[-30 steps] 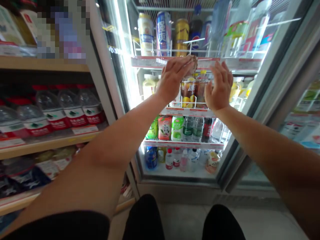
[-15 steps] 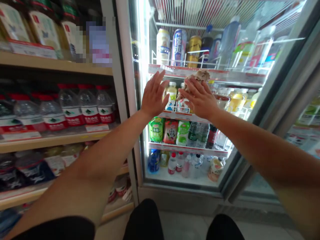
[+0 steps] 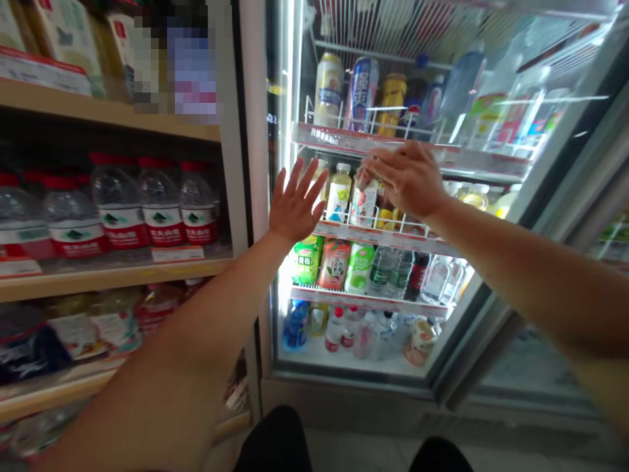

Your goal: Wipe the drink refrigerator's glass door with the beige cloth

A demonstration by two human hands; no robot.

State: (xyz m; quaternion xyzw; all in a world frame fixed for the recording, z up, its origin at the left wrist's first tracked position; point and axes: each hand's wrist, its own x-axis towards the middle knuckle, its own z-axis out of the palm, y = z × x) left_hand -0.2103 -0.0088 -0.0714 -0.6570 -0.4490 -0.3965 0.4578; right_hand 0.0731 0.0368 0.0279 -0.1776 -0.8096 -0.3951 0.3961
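My right hand (image 3: 410,178) reaches into the open drinks fridge. Its fingers curl over the top of a pink-labelled bottle (image 3: 363,204) on the second wire shelf (image 3: 354,233). A pale yellow bottle (image 3: 339,193) stands just left of it. My left hand (image 3: 295,204) hovers open with fingers spread, in front of the shelf's left end near the fridge's lit frame (image 3: 285,131), and holds nothing. The brownish cloth from the earlier frames is not visible now.
Tall cans (image 3: 328,85) stand on the top fridge shelf, green and red bottles (image 3: 334,262) on the third. The glass fridge door (image 3: 540,216) stands open at right. To the left, wooden store shelves (image 3: 113,275) carry red-capped water bottles (image 3: 150,203). My dark knees (image 3: 280,439) are below.
The brownish cloth passed from my left hand to my right. My right hand then moved left onto the pink-labelled bottle. My left hand drew back left and opened.
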